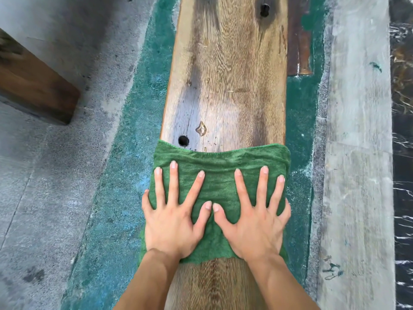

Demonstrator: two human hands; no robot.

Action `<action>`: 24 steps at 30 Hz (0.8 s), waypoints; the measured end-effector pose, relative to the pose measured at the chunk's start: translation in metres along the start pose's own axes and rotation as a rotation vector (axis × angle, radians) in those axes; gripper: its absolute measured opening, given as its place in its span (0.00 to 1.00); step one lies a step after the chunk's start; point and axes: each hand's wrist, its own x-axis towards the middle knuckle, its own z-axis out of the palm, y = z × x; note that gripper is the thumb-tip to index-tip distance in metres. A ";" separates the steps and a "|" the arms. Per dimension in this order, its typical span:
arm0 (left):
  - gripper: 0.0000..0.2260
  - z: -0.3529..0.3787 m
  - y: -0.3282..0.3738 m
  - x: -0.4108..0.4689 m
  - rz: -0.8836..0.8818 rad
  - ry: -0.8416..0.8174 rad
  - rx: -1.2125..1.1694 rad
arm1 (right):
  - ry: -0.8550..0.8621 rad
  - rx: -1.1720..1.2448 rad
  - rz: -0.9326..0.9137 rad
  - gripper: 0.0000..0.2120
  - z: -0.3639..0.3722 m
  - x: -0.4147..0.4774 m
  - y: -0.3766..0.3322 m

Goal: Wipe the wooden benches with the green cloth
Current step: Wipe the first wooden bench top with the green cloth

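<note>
A long wooden bench (225, 70) runs away from me down the middle of the view, its plank weathered with dark knots and two holes. The green cloth (220, 162) lies spread across the bench's full width, its side edges draped over both plank edges. My left hand (172, 211) presses flat on the cloth's left half, fingers spread and straight. My right hand (254, 215) presses flat on the right half in the same way, and the two thumbs nearly touch at the cloth's middle. A hole (183, 140) shows just beyond the cloth's far left corner.
Green-painted floor (125, 180) borders the bench on both sides, with grey concrete (55, 153) to the left. A second dark wooden bench end (33, 86) juts in at far left. A pale concrete ledge (357, 153) runs along the right, with dark water (403, 198) beyond it.
</note>
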 end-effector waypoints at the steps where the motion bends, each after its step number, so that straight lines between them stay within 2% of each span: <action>1: 0.31 0.000 0.001 0.002 -0.004 -0.002 -0.003 | 0.002 -0.001 0.003 0.41 -0.001 0.003 0.001; 24: 0.31 -0.015 0.013 0.119 -0.015 0.028 0.004 | 0.001 -0.013 0.073 0.41 -0.018 0.114 -0.011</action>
